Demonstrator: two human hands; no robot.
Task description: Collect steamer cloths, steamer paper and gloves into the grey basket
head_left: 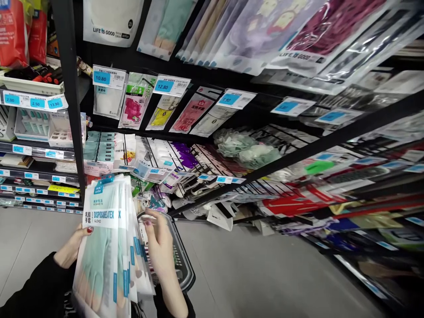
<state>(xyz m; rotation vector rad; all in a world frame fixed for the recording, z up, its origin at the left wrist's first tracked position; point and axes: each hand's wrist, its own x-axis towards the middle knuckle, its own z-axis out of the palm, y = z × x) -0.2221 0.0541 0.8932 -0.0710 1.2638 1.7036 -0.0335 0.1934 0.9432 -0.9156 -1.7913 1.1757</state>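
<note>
My left hand [73, 245] is closed on the left edge of a stack of disposable latex glove packs [99, 247], its thumb across the front. The front pack is white and clear, with a blue hang tab and pale green gloves showing inside. Several more packs fan out behind it to the right. My right hand [162, 243] is beside the stack's right edge, palm towards the packs, fingers bent and a little apart from the thumb. I see nothing clearly gripped in it. Below and behind this hand is a dark shopping basket [185, 269], partly hidden.
A black shelf frame [71, 101] stands ahead, with hanging glove packs [195, 110] and price labels [172, 84]. Hooks with more packaged goods [159, 152] run lower down. Bundled pale green packs [248, 148] lie to the right. Grey floor [251, 269] spreads below.
</note>
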